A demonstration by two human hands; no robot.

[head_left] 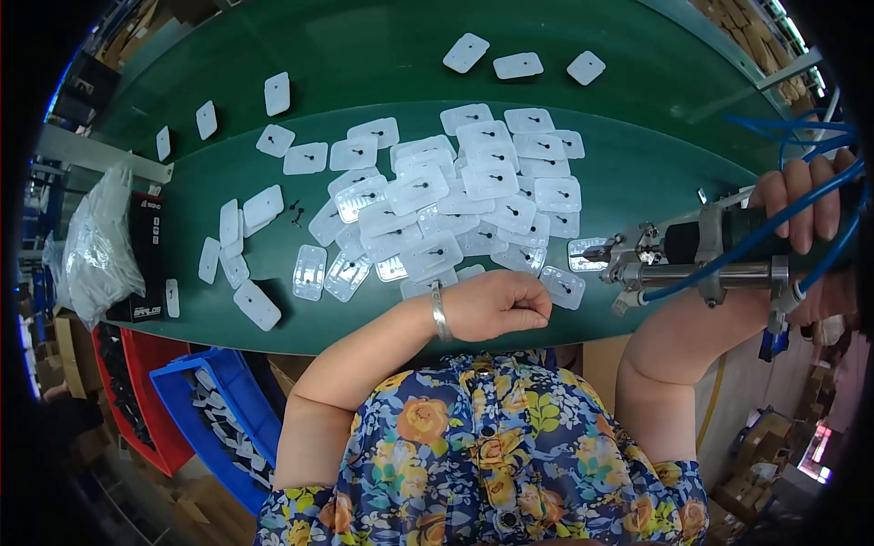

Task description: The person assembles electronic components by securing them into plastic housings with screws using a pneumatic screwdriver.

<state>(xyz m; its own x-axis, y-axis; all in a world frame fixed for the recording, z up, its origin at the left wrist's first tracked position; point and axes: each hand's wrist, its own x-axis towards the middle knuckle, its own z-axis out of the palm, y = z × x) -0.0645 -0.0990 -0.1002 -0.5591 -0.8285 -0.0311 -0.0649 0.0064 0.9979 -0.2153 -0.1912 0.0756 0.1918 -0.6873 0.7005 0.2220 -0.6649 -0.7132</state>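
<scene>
My left hand (506,308), a silver bracelet at its wrist, is closed with the fingers curled in; whatever it may hold is hidden. It sits at the near side of a pile of white plastic covers (419,191), most with a small black part on top. A single cover (563,288) lies right by its fingers. My right hand (801,205) is wrapped round a metal tool (710,275) with blue hoses, which looks air-driven. The tool's narrow end points left, over a ribbed white cover (577,250) on the green tabletop (355,314).
More covers (259,207) lie loose at left, near small black parts (297,214). Several line the back ledge (364,68). A black box (148,255) with a plastic bag (102,241) stands at the left edge. Red (173,460) and blue bins (259,400) sit below. Blue hoses (815,136) loop at right.
</scene>
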